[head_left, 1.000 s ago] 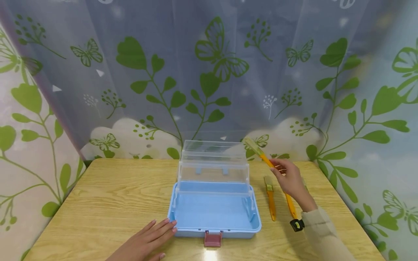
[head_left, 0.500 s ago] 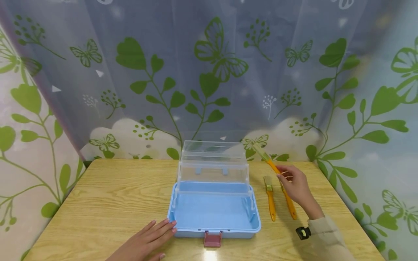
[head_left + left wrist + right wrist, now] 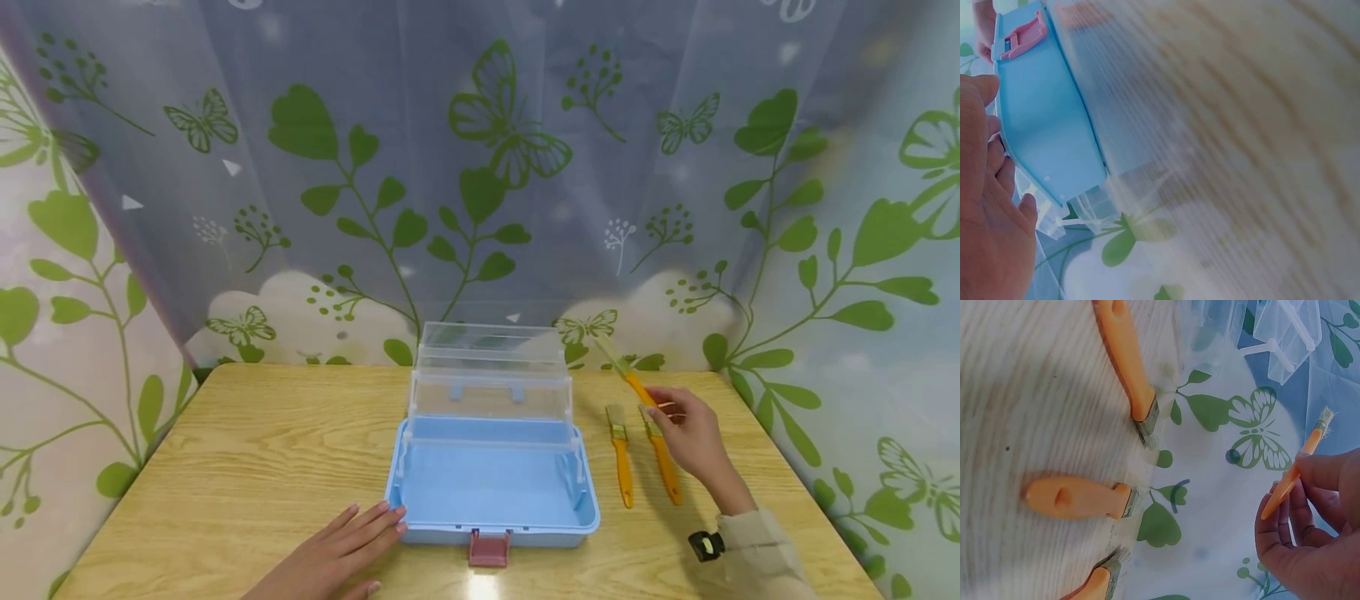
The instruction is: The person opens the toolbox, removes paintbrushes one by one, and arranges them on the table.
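A light blue plastic box [image 3: 487, 483] stands with its clear lid and trays [image 3: 491, 375] raised at the back and a pink latch [image 3: 489, 550] at the front. My left hand [image 3: 337, 550] touches the box's front left corner with fingers extended; the left wrist view shows those fingers along the blue wall [image 3: 1047, 112]. To the right of the box, my right hand [image 3: 690, 433] pinches the orange handle of a flat paintbrush [image 3: 636, 385], bristles pointing up and left. Below it lie a paintbrush [image 3: 622, 467] and another paintbrush [image 3: 663, 467]. The right wrist view also shows a third lying paintbrush [image 3: 1094, 584].
The wooden table [image 3: 270, 450] stretches to both sides of the box. A patterned curtain [image 3: 480, 167] with green leaves and butterflies hangs behind and around the table. A black wrist device [image 3: 706, 546] sits by the right sleeve.
My right hand has moved right and slightly down toward me with the held paintbrush, uncovering more of a paintbrush lying beneath. The left hand and box have stayed put.
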A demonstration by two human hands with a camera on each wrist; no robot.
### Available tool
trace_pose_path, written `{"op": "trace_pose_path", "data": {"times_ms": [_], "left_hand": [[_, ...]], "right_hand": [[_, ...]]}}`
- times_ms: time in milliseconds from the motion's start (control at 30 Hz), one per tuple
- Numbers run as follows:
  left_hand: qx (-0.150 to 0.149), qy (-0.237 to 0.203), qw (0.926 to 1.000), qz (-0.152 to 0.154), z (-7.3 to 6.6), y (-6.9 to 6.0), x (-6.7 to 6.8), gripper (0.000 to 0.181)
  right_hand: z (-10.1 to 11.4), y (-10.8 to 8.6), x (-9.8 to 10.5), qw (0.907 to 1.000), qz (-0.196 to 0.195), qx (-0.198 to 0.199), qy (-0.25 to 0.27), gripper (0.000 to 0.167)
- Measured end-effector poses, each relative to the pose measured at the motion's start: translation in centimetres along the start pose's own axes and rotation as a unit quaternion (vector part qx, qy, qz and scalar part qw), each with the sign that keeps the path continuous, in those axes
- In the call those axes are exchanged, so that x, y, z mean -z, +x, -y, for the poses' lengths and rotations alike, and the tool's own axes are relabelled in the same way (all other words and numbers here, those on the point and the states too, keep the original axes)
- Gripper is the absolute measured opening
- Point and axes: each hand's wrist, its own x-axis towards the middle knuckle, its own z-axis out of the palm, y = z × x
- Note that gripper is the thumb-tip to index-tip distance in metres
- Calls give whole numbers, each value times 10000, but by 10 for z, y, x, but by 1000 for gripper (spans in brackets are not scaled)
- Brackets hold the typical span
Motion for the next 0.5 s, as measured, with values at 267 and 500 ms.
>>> {"op": "trace_pose_path", "data": {"times_ms": [267,500], "left_hand": [[-5,39,10000,44,0,1,1,74],[-14,74,10000,39,-1,0,1,75]], "right_hand": [[-4,-5,4,9999,-91,-103,64,27],[-6,-12,8,9997,-112,-227,-68,27]]}}
